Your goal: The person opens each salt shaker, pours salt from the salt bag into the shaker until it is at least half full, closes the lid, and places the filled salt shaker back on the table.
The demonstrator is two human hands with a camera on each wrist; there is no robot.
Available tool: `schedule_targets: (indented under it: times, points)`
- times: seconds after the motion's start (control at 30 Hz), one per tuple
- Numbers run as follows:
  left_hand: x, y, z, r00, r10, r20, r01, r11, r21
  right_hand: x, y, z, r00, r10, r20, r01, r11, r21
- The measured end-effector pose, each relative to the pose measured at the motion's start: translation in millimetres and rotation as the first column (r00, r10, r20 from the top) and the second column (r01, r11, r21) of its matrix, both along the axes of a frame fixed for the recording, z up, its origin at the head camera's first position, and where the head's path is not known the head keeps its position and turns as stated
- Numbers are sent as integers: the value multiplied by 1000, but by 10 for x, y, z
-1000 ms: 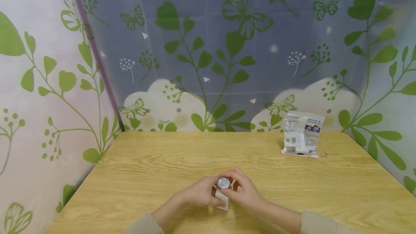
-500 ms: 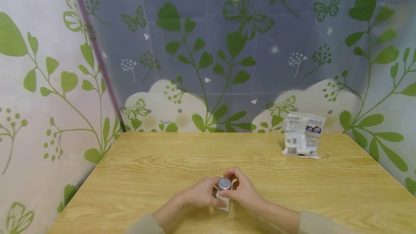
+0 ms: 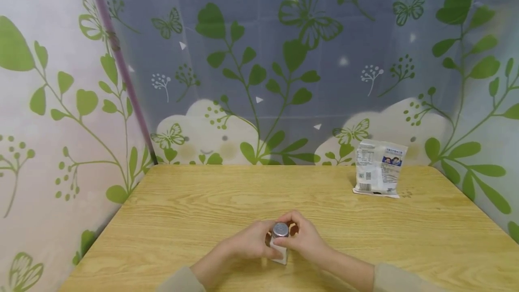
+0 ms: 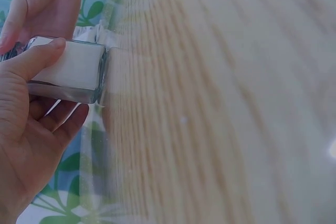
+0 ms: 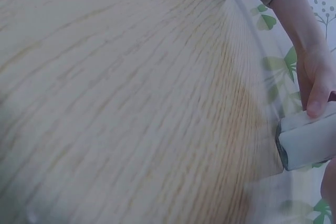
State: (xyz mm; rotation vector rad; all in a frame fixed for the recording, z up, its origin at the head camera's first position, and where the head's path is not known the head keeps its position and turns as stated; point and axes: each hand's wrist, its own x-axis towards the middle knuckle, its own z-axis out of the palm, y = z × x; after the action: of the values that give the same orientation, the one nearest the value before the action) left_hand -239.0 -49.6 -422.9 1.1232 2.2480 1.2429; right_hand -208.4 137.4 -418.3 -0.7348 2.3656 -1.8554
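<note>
A square glass shaker (image 3: pixel 280 259) with white contents stands upright on the wooden table, topped by a round metal cap (image 3: pixel 280 229). My left hand (image 3: pixel 252 240) grips its body from the left, thumb across the front face. The left wrist view shows that thumb lying on the glass shaker (image 4: pixel 81 66), with other fingers underneath. From the right, my right hand (image 3: pixel 305 239) holds the cap between curled thumb and index finger. Only the lower part of the shaker (image 5: pixel 310 139) appears in the right wrist view; the cap is outside that frame.
A white printed plastic bag (image 3: pixel 379 170) stands at the back right of the wood-grain table (image 3: pixel 227 193). Behind the table hangs a curtain (image 3: pixel 259 57) patterned with leaves and butterflies, and more of it runs along both sides.
The dark holes in the cap's top showed clearly a second ago; now the top looks mostly plain grey. My right fingers have shifted slightly around the cap. The left hand keeps its grip.
</note>
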Motion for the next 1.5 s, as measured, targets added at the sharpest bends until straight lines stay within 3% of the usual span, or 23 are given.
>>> schedule_targets:
  times: [0.17, 0.3, 0.4, 0.73, 1.0, 1.3, 1.5]
  points:
    - [-13, 18, 7, 1000, 22, -1, -22, 1000, -5, -7, -30, 2, 998, -53, 25, 52, 998, 26]
    - [-6, 25, 9, 998, 43, -37, -44, 999, -30, 2, 23, -38, 997, -9, -70, 11, 1000, 23]
    - [2, 21, 10, 999, 49, -23, -49, 998, -31, 8, 69, -54, 989, 25, -145, -22, 999, 24]
    - [5, 22, 1, 999, 35, 4, -35, 999, -9, 3, 30, -24, 999, -6, -45, 8, 999, 40]
    - [3, 14, -8, 999, 40, -5, -40, 999, -16, 18, 82, -36, 986, 21, -163, -14, 999, 43]
    - [5, 21, -5, 998, 69, -14, -70, 997, -34, 32, 39, -18, 992, -34, -123, 42, 997, 66]
    - [5, 8, -10, 999, 46, -17, -46, 998, -31, 44, 52, -41, 981, -5, -195, 18, 998, 65]
